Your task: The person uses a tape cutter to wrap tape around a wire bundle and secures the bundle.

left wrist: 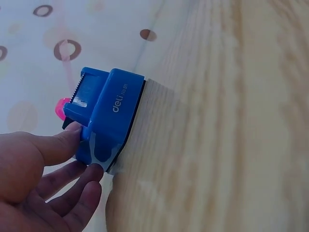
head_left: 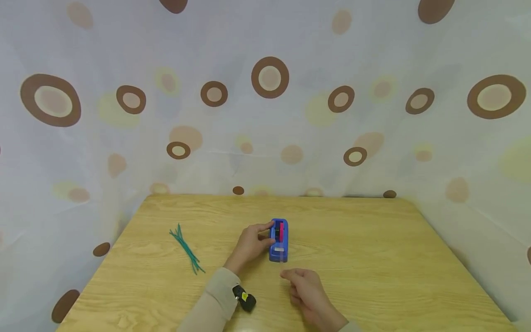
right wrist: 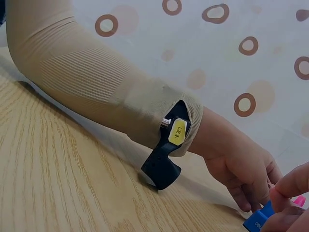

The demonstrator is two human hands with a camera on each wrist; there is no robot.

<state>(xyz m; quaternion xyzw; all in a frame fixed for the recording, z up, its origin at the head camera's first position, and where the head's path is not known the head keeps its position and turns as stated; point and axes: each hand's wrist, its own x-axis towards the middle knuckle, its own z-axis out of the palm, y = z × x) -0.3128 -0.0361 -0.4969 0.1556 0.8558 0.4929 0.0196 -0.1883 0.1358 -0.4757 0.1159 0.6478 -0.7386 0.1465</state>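
A blue tape dispenser with a pink tape core stands on the table. From its left side my left hand holds it by thumb and fingers. In the left wrist view the thumb lies near the dispenser's toothed cutter, and fingertips touch its side. A strip of clear tape runs from the dispenser toward me. My right hand pinches the strip's end between thumb and index finger, just in front of the dispenser. In the right wrist view, its fingers partly cover the dispenser.
Several thin green sticks or ties lie in a crossed bundle to the left on the wooden table. A black wrist camera sits on my left sleeve. A spotted curtain hangs behind the table.
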